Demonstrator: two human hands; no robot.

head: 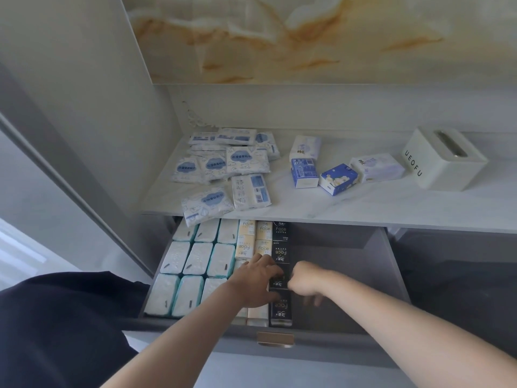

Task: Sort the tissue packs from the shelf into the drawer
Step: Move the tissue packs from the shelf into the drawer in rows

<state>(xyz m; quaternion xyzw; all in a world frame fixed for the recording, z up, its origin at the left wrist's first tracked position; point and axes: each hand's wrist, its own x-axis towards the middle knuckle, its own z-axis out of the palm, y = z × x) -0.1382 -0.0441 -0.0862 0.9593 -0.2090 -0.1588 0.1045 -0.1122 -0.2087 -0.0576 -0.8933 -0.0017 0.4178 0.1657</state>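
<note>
At eight o'clock my dark sleeve (56, 317) fills the corner. My left forearm runs up toward one o'clock. My left hand (256, 282) lies palm down in the open drawer (391, 264), its fingers (258, 259) spread wide and straight across the cream packs (246, 239). The fingertips touch the column of black packs (280, 247) just to three o'clock. My right forearm comes in from four o'clock. My right hand (305, 280) is bent down at the wrist, knuckles up, with the fingers curled against the right side of the black column. It is blurred, and I cannot tell whether it grips a pack.

The drawer's nine o'clock side holds white packs (193, 259) with teal edges, upright in three neat rows. The cream ones stand next, then the black ones marked "Face"; grey floor shows toward three o'clock. On the shelf (363, 211) at twelve o'clock, flat blue-and-white packs (223, 163) are heaped at its left, one overhanging the edge. Blue packs (305, 172) and lavender packs (376, 168) lie in the middle, and a white tissue box (444, 158) stands at its right.
</note>
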